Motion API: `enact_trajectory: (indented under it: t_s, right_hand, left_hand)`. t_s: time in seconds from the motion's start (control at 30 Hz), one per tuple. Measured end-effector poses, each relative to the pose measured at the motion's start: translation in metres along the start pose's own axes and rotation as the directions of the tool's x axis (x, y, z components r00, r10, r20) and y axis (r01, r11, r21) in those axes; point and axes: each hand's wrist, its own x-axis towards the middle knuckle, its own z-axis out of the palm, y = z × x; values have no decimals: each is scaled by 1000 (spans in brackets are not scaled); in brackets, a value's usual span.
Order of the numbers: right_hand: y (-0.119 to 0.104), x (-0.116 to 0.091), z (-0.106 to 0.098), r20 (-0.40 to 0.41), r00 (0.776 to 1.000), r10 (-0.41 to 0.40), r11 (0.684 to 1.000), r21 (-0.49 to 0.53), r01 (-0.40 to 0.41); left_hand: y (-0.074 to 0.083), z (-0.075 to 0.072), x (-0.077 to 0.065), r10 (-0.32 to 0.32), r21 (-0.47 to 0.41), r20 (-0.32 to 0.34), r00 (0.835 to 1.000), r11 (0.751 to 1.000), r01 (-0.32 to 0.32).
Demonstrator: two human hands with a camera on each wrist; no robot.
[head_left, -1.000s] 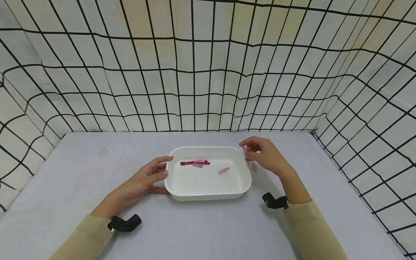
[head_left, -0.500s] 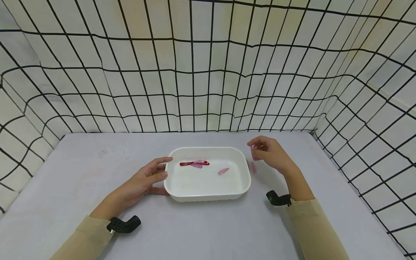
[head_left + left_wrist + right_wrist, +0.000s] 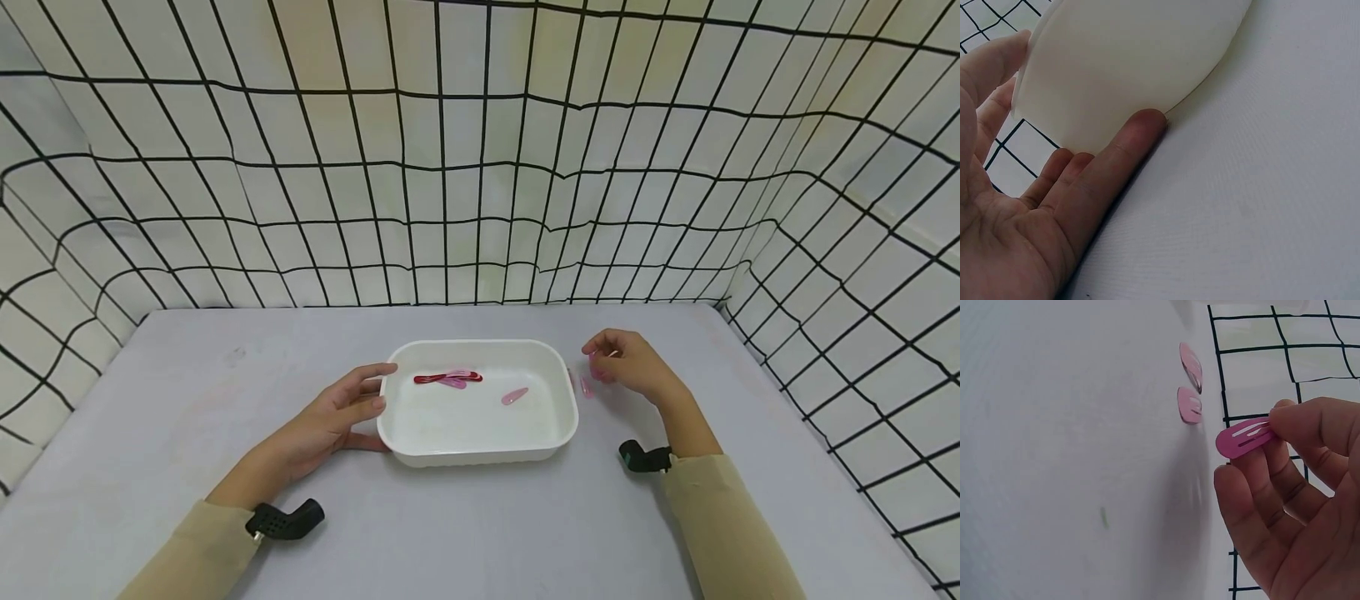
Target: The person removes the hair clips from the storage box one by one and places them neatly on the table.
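Right hand [image 3: 630,364], right of centre in the head view: fingertips pinch a bright pink hair clip [image 3: 1230,443]. Left hand [image 3: 337,410], left of centre: fingers, loosely extended, touch the central white tray [image 3: 465,433].

No text, label, brand, number or sign can be read in any of the views.
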Motion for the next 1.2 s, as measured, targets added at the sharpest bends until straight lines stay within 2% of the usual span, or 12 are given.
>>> enact_trajectory:
  t_s: [0.5, 0.9, 1.2]
  right_hand:
    - [8, 0, 1, 37, 995, 93, 994, -69, -90]
    - [5, 0, -3, 48, 994, 93, 971, -224, -80]
    - [-1, -2, -3, 30, 994, 101, 966, -243, -91]
  left_hand:
    - [-1, -1, 0, 4, 9, -2, 1000, 1000, -4]
    - [0, -1, 1, 6, 12, -3, 1000, 1000, -6]
    - [-1, -1, 1, 2, 12, 0, 1000, 1000, -2]
